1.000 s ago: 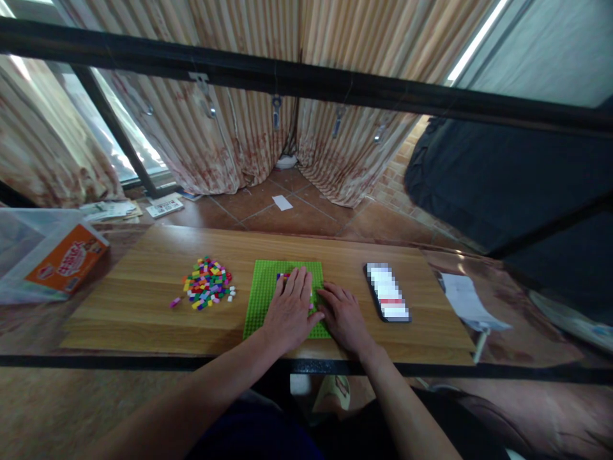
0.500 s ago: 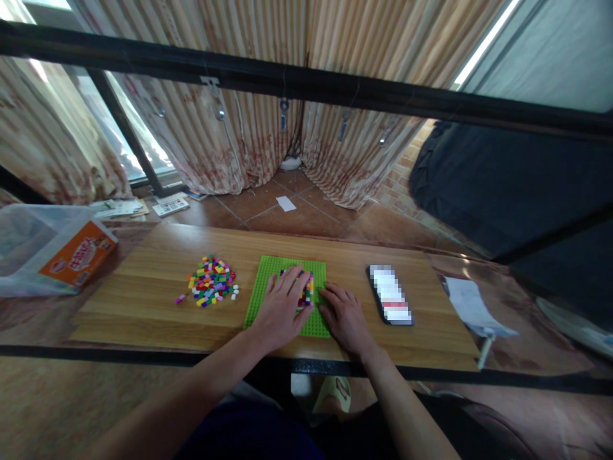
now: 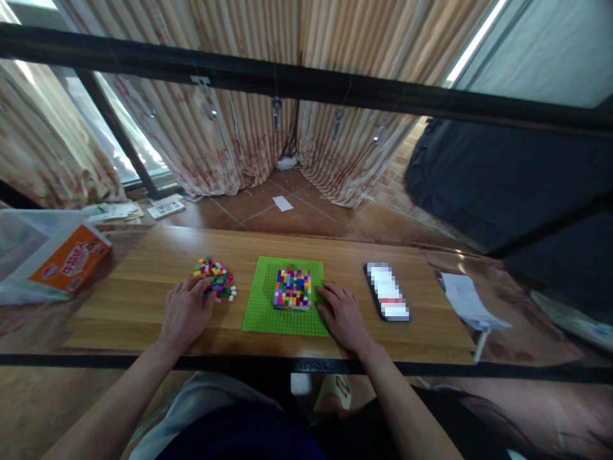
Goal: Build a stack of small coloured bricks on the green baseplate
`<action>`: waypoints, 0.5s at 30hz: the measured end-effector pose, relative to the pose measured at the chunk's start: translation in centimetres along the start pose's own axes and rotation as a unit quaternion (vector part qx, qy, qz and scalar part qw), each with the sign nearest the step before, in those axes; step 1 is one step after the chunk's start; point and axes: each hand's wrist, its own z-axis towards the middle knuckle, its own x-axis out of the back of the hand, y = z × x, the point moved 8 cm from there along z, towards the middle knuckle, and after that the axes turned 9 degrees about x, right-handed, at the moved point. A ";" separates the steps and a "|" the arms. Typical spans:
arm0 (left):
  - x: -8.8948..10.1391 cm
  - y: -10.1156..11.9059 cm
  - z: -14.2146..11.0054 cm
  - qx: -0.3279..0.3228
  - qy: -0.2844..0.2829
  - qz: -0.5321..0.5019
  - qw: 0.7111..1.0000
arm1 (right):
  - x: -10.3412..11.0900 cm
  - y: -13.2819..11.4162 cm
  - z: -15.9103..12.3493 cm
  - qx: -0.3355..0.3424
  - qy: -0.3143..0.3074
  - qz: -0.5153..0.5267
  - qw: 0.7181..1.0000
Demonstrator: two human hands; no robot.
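The left hand (image 3: 188,311) is palm down over the near side of the loose bricks (image 3: 214,269). Its fingers bend forward with the tips in among the bricks. Whether the fingers are clamped on a brick cannot be told, as the hand covers the contact area. The visible part of the pile extends beyond these fingertips and to their right. A few white bricks (image 3: 233,291) lie just to the right of the same fingertips, at the edge of the pile.

The right hand (image 3: 345,314) is palm down, with its fingertips at the right edge of the green baseplate (image 3: 259,319). The thumb stands apart from the index finger; the other fingers lie side by side, and no brick shows between them. The rest of the hand is on the table (image 3: 402,342).

The brick block (image 3: 292,289) sits on the baseplate, between the two hands. It is near the right fingertips, to their left, and well apart from the left fingertips. Its top face is a roughly square field of mixed colours, and green studs surround it on the baseplate.

The phone (image 3: 387,292) lies on the table to the right of the right fingers, not touching them. The clear plastic box (image 3: 29,236), with an orange label (image 3: 71,262), stands well to the left of the left fingers.
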 end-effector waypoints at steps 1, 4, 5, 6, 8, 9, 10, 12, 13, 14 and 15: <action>0.0 0.1 0.0 -0.003 -0.003 0.002 1.000 | 0.0 0.0 0.0 0.000 0.000 0.001 1.000; -0.1 0.3 0.3 -0.004 -0.015 0.005 1.000 | 0.2 -0.1 0.0 -0.001 0.003 0.005 1.000; -0.1 0.3 0.4 -0.001 -0.018 0.006 1.000 | 0.2 -0.1 0.0 -0.001 0.003 0.006 1.000; -0.1 0.3 0.6 0.004 -0.019 0.009 1.000 | 0.3 -0.2 0.0 -0.001 0.002 0.006 1.000; 0.0 0.1 0.8 0.018 -0.021 0.012 1.000 | 0.3 -0.3 0.0 -0.002 0.000 0.007 1.000; 0.0 0.0 0.9 0.025 -0.021 0.011 0.999 | 0.3 -0.3 0.0 -0.002 0.000 0.007 1.000; 0.1 -0.1 0.9 0.031 -0.021 0.008 0.999 | 0.4 -0.3 0.0 -0.003 0.001 0.008 1.000; 0.2 -0.2 0.9 0.036 -0.018 -0.005 0.999 | 0.4 -0.4 0.0 -0.004 0.004 0.010 1.000; 0.3 -0.2 0.9 0.039 -0.015 -0.012 0.999 | 0.4 -0.3 0.1 -0.004 0.004 0.012 1.000; 0.4 -0.2 0.8 0.042 -0.012 -0.020 0.999 | 0.4 -0.3 0.1 -0.004 0.003 0.014 1.000; 0.4 -0.3 0.8 0.048 -0.010 -0.028 0.998 | 0.4 -0.3 0.1 -0.004 0.002 0.016 1.000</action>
